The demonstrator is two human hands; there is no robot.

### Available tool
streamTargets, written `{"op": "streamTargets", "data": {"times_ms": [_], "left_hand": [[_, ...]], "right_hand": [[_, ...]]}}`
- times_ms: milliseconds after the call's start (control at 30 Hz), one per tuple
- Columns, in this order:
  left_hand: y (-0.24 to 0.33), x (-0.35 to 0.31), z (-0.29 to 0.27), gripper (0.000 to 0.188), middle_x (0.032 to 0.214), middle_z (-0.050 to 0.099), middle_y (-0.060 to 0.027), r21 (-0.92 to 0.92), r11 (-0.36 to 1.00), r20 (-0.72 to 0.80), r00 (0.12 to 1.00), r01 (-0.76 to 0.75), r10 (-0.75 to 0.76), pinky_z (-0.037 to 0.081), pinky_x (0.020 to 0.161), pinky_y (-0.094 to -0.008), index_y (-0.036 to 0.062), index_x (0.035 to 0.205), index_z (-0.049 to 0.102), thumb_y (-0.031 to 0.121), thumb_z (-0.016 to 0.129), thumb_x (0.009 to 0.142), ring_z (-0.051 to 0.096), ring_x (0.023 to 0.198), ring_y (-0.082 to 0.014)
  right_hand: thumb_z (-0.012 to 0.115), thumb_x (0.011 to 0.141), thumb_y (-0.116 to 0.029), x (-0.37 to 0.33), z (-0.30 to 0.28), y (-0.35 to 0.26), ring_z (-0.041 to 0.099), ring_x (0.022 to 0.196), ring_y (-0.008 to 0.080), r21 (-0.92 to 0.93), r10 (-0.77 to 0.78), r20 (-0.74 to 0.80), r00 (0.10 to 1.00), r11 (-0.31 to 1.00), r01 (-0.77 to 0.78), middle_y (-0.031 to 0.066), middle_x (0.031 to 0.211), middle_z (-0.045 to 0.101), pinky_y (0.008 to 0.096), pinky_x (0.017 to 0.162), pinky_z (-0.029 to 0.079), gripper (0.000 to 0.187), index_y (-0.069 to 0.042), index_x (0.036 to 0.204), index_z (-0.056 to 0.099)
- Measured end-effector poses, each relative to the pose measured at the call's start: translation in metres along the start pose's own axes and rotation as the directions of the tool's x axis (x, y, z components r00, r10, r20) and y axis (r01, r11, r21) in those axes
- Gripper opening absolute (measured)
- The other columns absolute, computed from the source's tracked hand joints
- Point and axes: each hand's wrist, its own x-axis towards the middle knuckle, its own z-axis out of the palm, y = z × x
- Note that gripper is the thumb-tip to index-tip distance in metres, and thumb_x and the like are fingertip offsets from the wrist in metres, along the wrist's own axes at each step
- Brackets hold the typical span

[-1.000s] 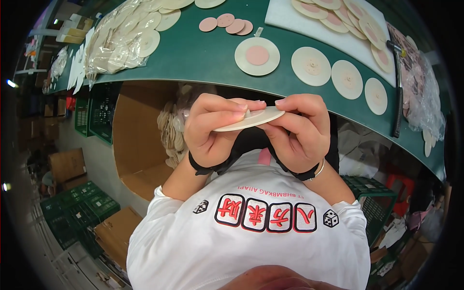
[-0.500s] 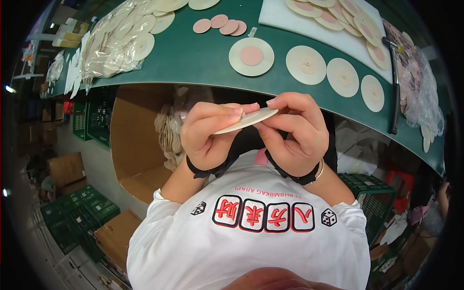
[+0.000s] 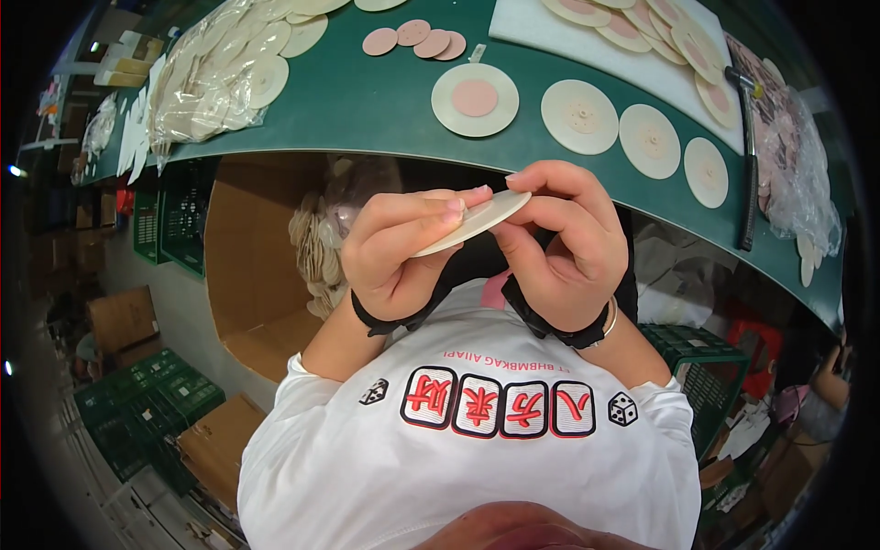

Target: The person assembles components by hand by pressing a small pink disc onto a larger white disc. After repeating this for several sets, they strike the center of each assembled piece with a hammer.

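A long green bench [image 3: 367, 101] curves across the top of the view, and the person holds both hands just below its near edge, above the chest of a white shirt [image 3: 477, 458]. Under the bench stands one open cardboard box [image 3: 252, 266] with pale discs heaped inside. Toward the bench's left end lies one clear bag [image 3: 215, 78] stuffed with cream discs; at the right end another clear bag [image 3: 793, 156] holds pinkish pieces, with one dark hammer [image 3: 747, 156] beside it. One white board [image 3: 596, 32] at the far edge carries several cream discs. Along the near edge sit four loose cream discs, the leftmost [image 3: 475, 99] topped with a pink circle, and behind it four small pink circles [image 3: 414, 39] overlap in a row. The left hand [image 3: 399, 252] and right hand [image 3: 559, 243] pinch one cream disc [image 3: 477, 220] between them, fingers curled and pressed onto its tilted rim.
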Motion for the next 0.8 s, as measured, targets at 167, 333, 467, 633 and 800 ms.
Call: {"op": "streamTargets", "data": {"times_ms": [167, 333, 467, 633, 800], "left_hand": [[0.006, 0.002, 0.000, 0.025, 0.113, 0.062, -0.0172, 0.054, 0.998, 0.004, 1.000, -0.018, 0.017, 0.063, 0.085, -0.0390, -0.0043, 0.118, 0.063, -0.007, 0.065, 0.094, 0.072, 0.106, -0.0414], [0.018, 0.004, -0.001, 0.027, 0.112, 0.062, -0.0170, 0.160, 0.987, 0.031, 0.999, 0.034, -0.039, 0.062, 0.082, -0.0367, -0.0035, 0.118, 0.063, -0.008, 0.068, 0.091, 0.073, 0.103, -0.0386], [0.023, 0.004, -0.002, 0.031, 0.111, 0.063, -0.0168, 0.194, 0.976, 0.038, 0.994, 0.094, -0.104, 0.061, 0.078, -0.0337, -0.0022, 0.118, 0.063, -0.009, 0.069, 0.089, 0.073, 0.102, -0.0349], [0.022, 0.004, 0.002, 0.035, 0.109, 0.065, -0.0156, 0.082, 0.991, -0.005, 0.995, 0.104, -0.104, 0.059, 0.075, -0.0311, -0.0011, 0.118, 0.063, -0.011, 0.071, 0.085, 0.072, 0.099, -0.0298], [0.027, 0.010, 0.000, 0.032, 0.099, 0.070, -0.0132, 0.265, 0.960, 0.007, 0.996, 0.087, -0.093, 0.056, 0.069, -0.0291, -0.0005, 0.112, 0.067, -0.010, 0.073, 0.083, 0.069, 0.085, -0.0243]], "right_hand": [[0.078, 0.075, 0.010, 0.002, -0.003, 0.000, 0.066, 0.089, 0.0201, -0.038, -0.039, 0.032, 0.999, 0.998, 0.040, 0.0166, 0.113, 0.067, 0.0282, 0.074, 0.054, 0.021, 0.003, 0.093, 0.069], [0.077, 0.077, 0.010, 0.003, -0.006, -0.002, 0.067, 0.087, 0.0190, -0.060, -0.028, 0.056, 0.998, 0.998, 0.032, 0.0171, 0.114, 0.067, 0.0268, 0.071, 0.053, 0.020, 0.003, 0.094, 0.069], [0.077, 0.078, 0.011, 0.005, -0.007, -0.005, 0.067, 0.085, 0.0181, -0.062, -0.016, 0.079, 0.997, 0.998, 0.021, 0.0172, 0.114, 0.067, 0.0260, 0.070, 0.054, 0.019, 0.003, 0.094, 0.068], [0.078, 0.078, 0.010, 0.005, -0.008, -0.009, 0.066, 0.083, 0.0172, -0.072, -0.013, 0.094, 0.996, 0.997, 0.020, 0.0172, 0.114, 0.067, 0.0258, 0.071, 0.054, 0.019, 0.003, 0.093, 0.068], [0.078, 0.077, 0.010, 0.004, -0.005, -0.007, 0.065, 0.080, 0.0169, -0.051, -0.024, 0.060, 0.998, 0.998, 0.027, 0.0155, 0.108, 0.066, 0.0265, 0.072, 0.054, 0.019, 0.003, 0.092, 0.068]]}}
